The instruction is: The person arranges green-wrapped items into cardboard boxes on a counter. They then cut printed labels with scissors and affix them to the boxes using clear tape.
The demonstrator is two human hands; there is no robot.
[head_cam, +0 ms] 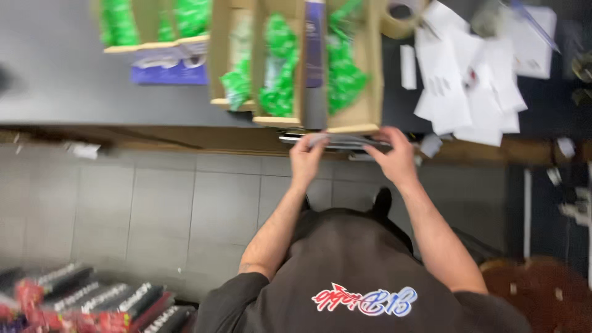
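My left hand (306,159) is closed on the left end of a thin, flat, dark pack (345,142), fingers curled over its top edge. My right hand (394,158) is closed on the pack's right end in the same way. The pack is held level between both hands, just in front of the near edge of the grey table (74,80), below the cardboard boxes. The view is motion-blurred, so I cannot tell the pack's material or surface detail.

Two open cardboard boxes stand on the table. The larger box (364,74), directly above my hands, has plain brown walls and holds crumpled bright green wrappers (279,68) plus a tall, flat blue-grey item (314,55) standing upright between them. The smaller box (148,24) to the left holds more green wrappers.

To the right, loose white paper sheets (468,80) lie overlapped on a dark surface, with a roll of tape (398,18) just beside them.

The floor (154,203) is grey square tile. At lower left, a row of glossy red-and-black packets (80,302) lies side by side.
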